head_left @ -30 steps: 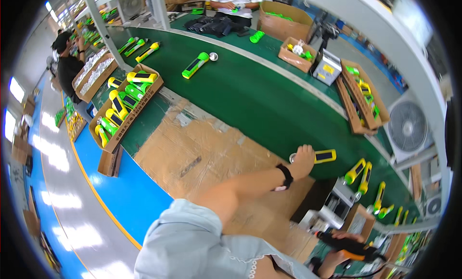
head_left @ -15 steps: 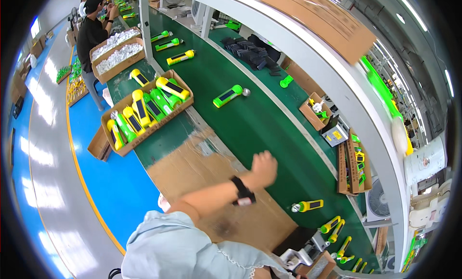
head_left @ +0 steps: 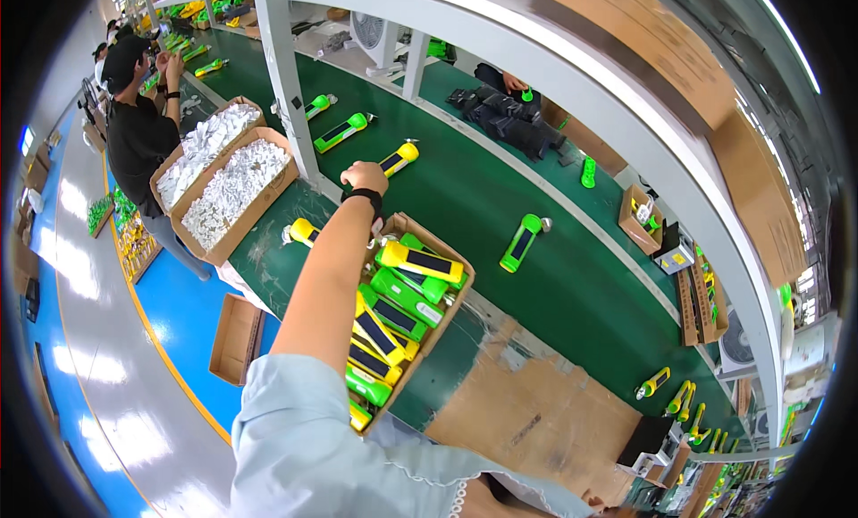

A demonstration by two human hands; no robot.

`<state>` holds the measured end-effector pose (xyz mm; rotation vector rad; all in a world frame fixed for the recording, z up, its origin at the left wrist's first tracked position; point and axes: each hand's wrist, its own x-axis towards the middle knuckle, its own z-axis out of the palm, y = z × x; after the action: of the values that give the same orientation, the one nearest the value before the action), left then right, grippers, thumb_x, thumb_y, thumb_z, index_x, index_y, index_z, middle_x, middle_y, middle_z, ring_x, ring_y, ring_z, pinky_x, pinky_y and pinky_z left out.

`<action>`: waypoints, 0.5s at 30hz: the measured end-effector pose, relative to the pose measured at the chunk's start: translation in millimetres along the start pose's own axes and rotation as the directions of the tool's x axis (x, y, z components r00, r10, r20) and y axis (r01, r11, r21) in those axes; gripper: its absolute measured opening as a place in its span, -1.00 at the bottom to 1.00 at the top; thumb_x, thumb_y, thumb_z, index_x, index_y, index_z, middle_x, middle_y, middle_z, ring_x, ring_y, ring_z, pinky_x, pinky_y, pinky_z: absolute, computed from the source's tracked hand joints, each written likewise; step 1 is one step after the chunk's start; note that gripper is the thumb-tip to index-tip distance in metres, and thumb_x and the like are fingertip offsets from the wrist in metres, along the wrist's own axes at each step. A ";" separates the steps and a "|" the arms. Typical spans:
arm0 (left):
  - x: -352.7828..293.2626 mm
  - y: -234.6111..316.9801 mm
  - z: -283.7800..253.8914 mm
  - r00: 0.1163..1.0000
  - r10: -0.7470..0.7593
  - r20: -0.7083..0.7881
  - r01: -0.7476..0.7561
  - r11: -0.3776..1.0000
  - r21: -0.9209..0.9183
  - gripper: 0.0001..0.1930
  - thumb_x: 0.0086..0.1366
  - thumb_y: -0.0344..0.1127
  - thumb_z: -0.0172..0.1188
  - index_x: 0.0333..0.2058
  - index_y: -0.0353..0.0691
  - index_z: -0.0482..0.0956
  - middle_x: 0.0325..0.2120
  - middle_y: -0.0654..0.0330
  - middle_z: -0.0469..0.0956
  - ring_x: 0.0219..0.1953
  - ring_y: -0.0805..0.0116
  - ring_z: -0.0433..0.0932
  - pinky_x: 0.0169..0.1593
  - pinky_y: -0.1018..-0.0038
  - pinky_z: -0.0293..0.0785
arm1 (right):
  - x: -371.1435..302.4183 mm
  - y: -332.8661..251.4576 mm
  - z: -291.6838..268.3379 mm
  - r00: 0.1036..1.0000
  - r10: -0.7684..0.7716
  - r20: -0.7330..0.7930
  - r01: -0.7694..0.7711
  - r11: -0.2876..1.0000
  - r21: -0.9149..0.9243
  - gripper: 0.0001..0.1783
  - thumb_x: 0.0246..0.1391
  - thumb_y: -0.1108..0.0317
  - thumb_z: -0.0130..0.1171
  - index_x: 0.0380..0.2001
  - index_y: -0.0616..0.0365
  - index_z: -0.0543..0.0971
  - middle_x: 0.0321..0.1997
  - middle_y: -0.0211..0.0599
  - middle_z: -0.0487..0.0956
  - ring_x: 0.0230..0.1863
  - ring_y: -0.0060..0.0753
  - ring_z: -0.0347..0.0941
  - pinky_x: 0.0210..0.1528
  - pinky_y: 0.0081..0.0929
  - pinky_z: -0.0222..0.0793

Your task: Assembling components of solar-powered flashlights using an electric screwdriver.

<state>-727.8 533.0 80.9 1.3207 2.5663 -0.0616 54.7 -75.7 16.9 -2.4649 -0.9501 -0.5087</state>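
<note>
My left hand (head_left: 365,176), with a dark band at the wrist, is stretched out over the far end of the flashlight carton. Its fingers are curled. A yellow flashlight (head_left: 399,159) with a dark panel lies on the green belt right beside it, its tail end meeting the hand; whether the fingers grip it is hidden. Below the forearm, an open cardboard box (head_left: 444,326) is filled with yellow and green flashlights (head_left: 407,296). Left of the arm lies another yellow flashlight (head_left: 304,231). At the bottom right edge, my right hand (head_left: 593,501) shows only as a few fingertips.
The green conveyor belt (head_left: 474,205) carries a green flashlight (head_left: 525,243) and several others. Two boxes of small white parts (head_left: 237,183) stand by a grey post (head_left: 286,80). A co-worker (head_left: 138,125) stands beyond. A cardboard sheet (head_left: 527,402) lies near me.
My left hand has moved from above the belt's near part to far left, beside the yellow flashlight. The view has turned left, and the flashlight box now sits under my forearm.
</note>
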 end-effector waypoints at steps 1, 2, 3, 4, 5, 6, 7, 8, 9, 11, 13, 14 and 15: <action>5.1 -14.7 5.7 1.000 0.009 -0.013 -0.008 0.997 0.082 -0.38 0.04 0.13 0.19 0.00 -0.16 0.48 0.02 0.07 0.37 0.00 0.10 0.42 -0.10 0.05 0.35 | -25.9 -39.3 -3.7 0.966 0.059 0.251 -0.074 0.996 0.048 -0.47 -0.15 -0.12 0.26 -0.58 0.22 0.56 -0.54 -0.16 0.56 -0.48 -0.20 0.51 -0.42 -0.25 0.42; 9.8 -33.1 1.5 1.000 0.007 -0.020 -0.004 0.989 0.151 -0.25 -0.05 0.28 0.23 0.01 -0.16 0.46 0.03 0.07 0.33 0.02 0.10 0.39 -0.09 0.06 0.35 | -21.2 -92.0 -7.0 0.959 0.033 0.280 -0.050 0.997 0.054 -0.47 -0.15 -0.12 0.26 -0.58 0.22 0.56 -0.54 -0.16 0.56 -0.48 -0.20 0.51 -0.42 -0.25 0.42; 23.2 -36.3 8.0 0.997 0.018 -0.079 -0.001 0.978 0.210 -0.03 -0.27 0.48 0.24 -0.04 -0.23 0.49 -0.02 0.10 0.31 -0.03 0.14 0.38 -0.10 0.15 0.37 | -18.6 -134.6 -7.7 0.945 -0.012 0.328 -0.013 0.997 0.073 -0.49 -0.14 -0.10 0.25 -0.55 0.22 0.55 -0.53 -0.16 0.56 -0.46 -0.20 0.51 -0.41 -0.26 0.42; 34.1 -36.7 15.9 0.997 0.021 -0.080 -0.003 0.976 0.220 -0.06 -0.24 0.43 0.27 -0.04 -0.26 0.49 -0.02 0.12 0.30 -0.01 0.17 0.34 -0.06 0.22 0.33 | -15.7 -176.5 -9.6 0.924 -0.056 0.377 0.022 0.995 0.095 -0.52 -0.12 -0.07 0.25 -0.52 0.22 0.54 -0.51 -0.16 0.55 -0.45 -0.21 0.51 -0.39 -0.27 0.42; 48.4 -39.7 27.1 0.995 0.033 -0.099 -0.007 0.968 0.250 -0.08 -0.24 0.41 0.29 -0.03 -0.25 0.49 0.00 0.13 0.29 0.02 0.17 0.30 -0.04 0.25 0.29 | -14.6 -215.6 -9.1 0.900 -0.101 0.425 0.055 0.991 0.119 -0.54 -0.11 -0.04 0.24 -0.48 0.21 0.54 -0.49 -0.16 0.55 -0.44 -0.21 0.51 -0.37 -0.29 0.43; 60.6 -41.0 36.7 0.992 0.054 -0.116 -0.019 0.959 0.284 -0.10 -0.23 0.38 0.31 -0.03 -0.24 0.50 0.01 0.14 0.27 0.05 0.18 0.26 -0.01 0.28 0.26 | -17.8 -247.3 -5.1 0.872 -0.137 0.470 0.079 0.987 0.141 -0.56 -0.09 -0.02 0.24 -0.45 0.21 0.53 -0.48 -0.16 0.55 -0.43 -0.22 0.51 -0.36 -0.30 0.43; 74.4 -47.1 43.2 0.995 0.065 -0.081 -0.041 0.963 0.267 -0.15 -0.21 0.33 0.33 -0.04 -0.21 0.52 0.04 0.13 0.24 0.10 0.17 0.20 0.05 0.32 0.20 | -21.5 -278.6 -1.0 0.838 -0.174 0.517 0.101 0.981 0.167 -0.58 -0.07 0.01 0.23 -0.42 0.21 0.52 -0.46 -0.16 0.55 -0.41 -0.22 0.50 -0.34 -0.31 0.43; 81.1 -45.4 45.6 0.989 0.113 -0.100 -0.087 0.969 0.232 -0.35 -0.08 0.19 0.29 -0.07 -0.12 0.56 0.05 0.11 0.23 0.11 0.09 0.17 0.09 0.20 0.15 | -23.0 -303.5 3.7 0.806 -0.203 0.557 0.117 0.976 0.185 -0.60 -0.06 0.04 0.22 -0.39 0.20 0.51 -0.44 -0.16 0.55 -0.40 -0.23 0.50 -0.33 -0.32 0.43; 91.2 -50.1 43.8 0.971 0.170 -0.166 -0.114 0.946 0.304 -0.35 -0.08 0.19 0.29 -0.07 -0.12 0.57 0.11 0.07 0.19 0.15 0.05 0.13 0.13 0.18 0.11 | -25.0 -328.0 8.3 0.768 -0.232 0.596 0.132 0.969 0.207 -0.61 -0.04 0.07 0.22 -0.36 0.20 0.51 -0.42 -0.16 0.55 -0.39 -0.23 0.50 -0.31 -0.33 0.43; 111.1 -67.7 35.1 0.951 0.197 -0.240 -0.097 0.923 0.372 -0.31 -0.11 0.20 0.30 -0.05 -0.12 0.56 0.20 -0.01 0.09 0.23 -0.03 0.03 0.20 0.12 0.02 | -34.3 -365.0 13.4 0.688 -0.281 0.669 0.154 0.957 0.244 -0.64 -0.01 0.12 0.21 -0.29 0.19 0.49 -0.39 -0.17 0.55 -0.36 -0.24 0.50 -0.28 -0.35 0.43; 139.6 -109.1 15.5 0.960 0.136 -0.246 -0.033 0.924 0.382 -0.22 -0.22 0.29 0.32 -0.06 -0.12 0.57 0.28 -0.14 -0.06 0.31 -0.14 -0.11 0.25 0.01 -0.10 | -38.3 -394.8 25.8 0.592 -0.348 0.727 0.179 0.936 0.302 -0.66 0.02 0.17 0.20 -0.23 0.19 0.48 -0.36 -0.17 0.54 -0.33 -0.25 0.49 -0.25 -0.37 0.44; 152.4 -84.2 14.6 0.964 0.160 -0.211 -0.083 0.939 0.334 -0.18 -0.25 0.30 0.33 -0.04 -0.13 0.55 0.27 -0.16 -0.04 0.32 -0.17 -0.15 0.25 -0.03 -0.12 | -30.8 -401.6 22.3 0.601 -0.351 0.718 0.196 0.936 0.294 -0.67 0.04 0.20 0.19 -0.19 0.18 0.47 -0.34 -0.17 0.54 -0.32 -0.25 0.49 -0.24 -0.39 0.44; 162.8 -88.8 9.9 0.986 0.110 -0.128 -0.071 0.957 0.281 -0.15 -0.28 0.31 0.34 -0.03 -0.14 0.55 0.25 -0.16 0.01 0.31 -0.16 -0.10 0.24 -0.07 -0.13 | -31.1 -402.2 32.1 0.605 -0.354 0.713 0.202 0.935 0.292 -0.67 0.04 0.20 0.19 -0.19 0.18 0.47 -0.34 -0.17 0.54 -0.32 -0.25 0.49 -0.24 -0.39 0.44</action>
<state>-887.8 608.8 24.8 1.5932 2.6861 -0.3306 -241.7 191.2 84.9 -2.3481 -1.6345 0.5991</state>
